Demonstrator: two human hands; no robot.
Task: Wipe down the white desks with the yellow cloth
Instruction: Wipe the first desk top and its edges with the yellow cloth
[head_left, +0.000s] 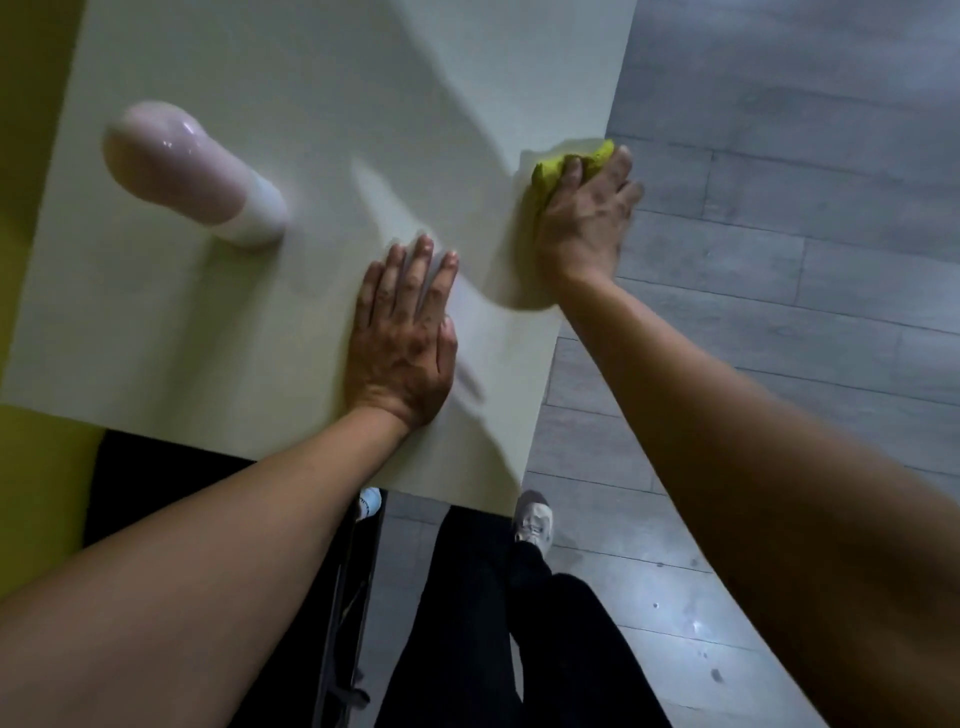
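Note:
A white desk (260, 322) fills the upper left of the head view. A bunched yellow cloth (553, 169) lies at the desk's right edge, under the fingers of my right hand (587, 218), which presses it onto the surface; only the cloth's far part shows past the fingertips. My left hand (405, 338) lies flat, palm down, fingers straight, on the desk near its front right corner.
A glossy pale pink and white rounded object (192, 174) stands on the desk's left part. Grey plank floor (779, 208) lies to the right. A yellow surface (31, 467) runs along the left. My dark trousers and shoes (532, 519) show below the front edge.

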